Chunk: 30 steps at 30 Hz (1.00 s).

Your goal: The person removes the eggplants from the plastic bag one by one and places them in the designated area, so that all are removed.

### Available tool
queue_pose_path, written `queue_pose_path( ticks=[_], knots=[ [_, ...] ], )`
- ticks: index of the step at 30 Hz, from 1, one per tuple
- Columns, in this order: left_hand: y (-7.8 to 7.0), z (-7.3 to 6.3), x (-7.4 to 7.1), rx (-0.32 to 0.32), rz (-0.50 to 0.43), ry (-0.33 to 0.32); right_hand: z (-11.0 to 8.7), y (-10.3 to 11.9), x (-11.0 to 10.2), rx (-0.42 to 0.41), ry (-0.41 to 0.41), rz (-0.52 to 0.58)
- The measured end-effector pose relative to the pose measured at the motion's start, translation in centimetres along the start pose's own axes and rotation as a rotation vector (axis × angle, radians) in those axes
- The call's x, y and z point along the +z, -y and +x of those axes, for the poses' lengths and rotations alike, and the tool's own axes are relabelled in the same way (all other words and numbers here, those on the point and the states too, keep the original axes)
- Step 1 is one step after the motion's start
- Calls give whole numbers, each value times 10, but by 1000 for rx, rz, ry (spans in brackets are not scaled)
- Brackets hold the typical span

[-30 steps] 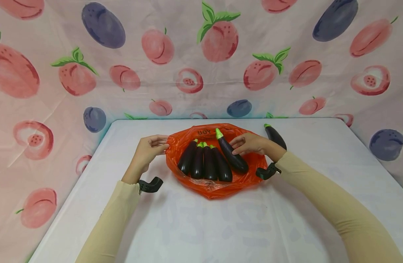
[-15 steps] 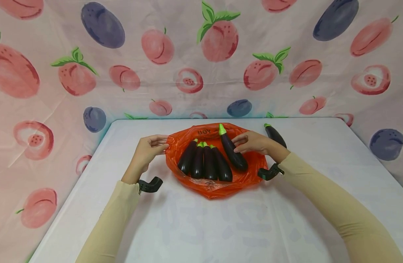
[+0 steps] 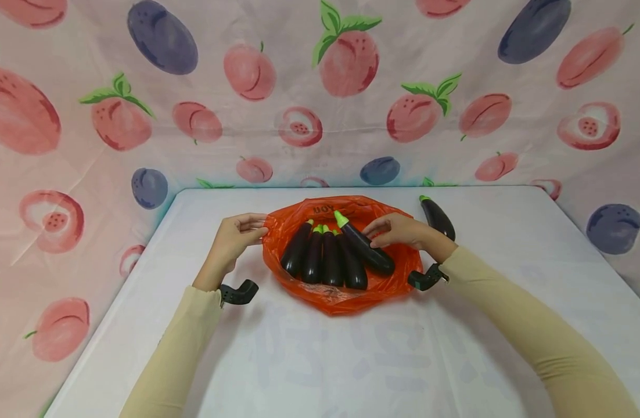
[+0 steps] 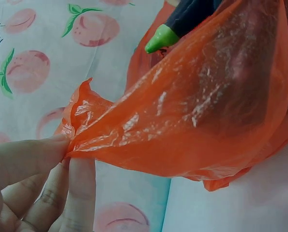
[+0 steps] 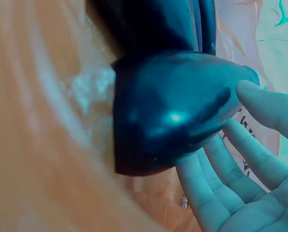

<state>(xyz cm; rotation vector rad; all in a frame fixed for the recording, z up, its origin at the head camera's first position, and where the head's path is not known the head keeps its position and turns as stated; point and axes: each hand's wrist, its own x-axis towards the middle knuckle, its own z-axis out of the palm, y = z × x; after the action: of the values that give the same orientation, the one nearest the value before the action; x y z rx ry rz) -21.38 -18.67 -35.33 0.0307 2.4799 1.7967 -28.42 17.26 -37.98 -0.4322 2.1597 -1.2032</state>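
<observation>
An orange-red plastic bag with printed letters lies spread wide on the table. In the left wrist view, my left hand pinches a gathered corner of the bag between thumb and fingers. Several dark purple eggplants with green stems lie side by side inside it. My right hand reaches over the bag's right side and holds another eggplant, which slants with its stem up and left over the row. In the right wrist view the thumb lies on this eggplant's near side, while the other fingers are partly hidden behind it.
One more eggplant lies on the white table behind my right wrist, outside the bag. A fruit-patterned cloth hangs behind and at the sides. Each wrist carries a black camera mount.
The eggplant in my right hand first tipped its stem slightly right and back, then swung left and forward, now leaning over the row. My left hand stays at the bag's edge.
</observation>
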Motion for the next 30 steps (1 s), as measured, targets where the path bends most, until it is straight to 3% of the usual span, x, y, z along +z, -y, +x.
queue_pose_path(
  ticks=[12, 30],
  knots=[
    [0, 0, -1, -12, 9, -4, 1, 1, 1, 43, -26, -17],
    [-1, -1, -2, -3, 4, 2, 3, 2, 1, 44, 2, -17]
  ],
)
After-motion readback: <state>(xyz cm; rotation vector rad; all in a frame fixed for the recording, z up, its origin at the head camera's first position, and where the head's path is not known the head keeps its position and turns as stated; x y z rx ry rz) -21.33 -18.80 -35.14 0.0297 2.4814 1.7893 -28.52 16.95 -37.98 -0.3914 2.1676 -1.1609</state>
